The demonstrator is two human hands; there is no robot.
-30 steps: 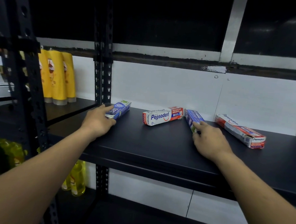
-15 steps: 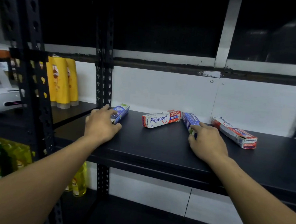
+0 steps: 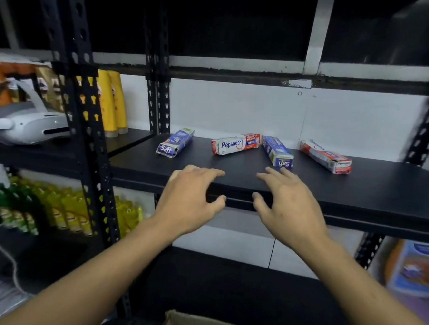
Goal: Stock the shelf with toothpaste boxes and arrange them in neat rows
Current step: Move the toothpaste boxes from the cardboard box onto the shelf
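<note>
Toothpaste: left Saft box [image 3: 175, 142], mid Pepsodent box [image 3: 235, 146], 2nd Saft box [image 3: 277, 151], right Pepsodent box [image 3: 325, 157] lie flat, skewed, ends crumpled, along shelf's [image 3: 373, 196] back. Your left hand [image 3: 189, 203] & right hand [image 3: 287, 208] hang at front edge, fingers spread, holding nothing.

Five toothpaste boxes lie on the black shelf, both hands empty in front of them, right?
Not five: head view shows four on the black shelf: left Saft box, middle Pepsodent box, right Saft box, far-right Pepsodent box. Left hand and right hand are empty in front of them.
</note>
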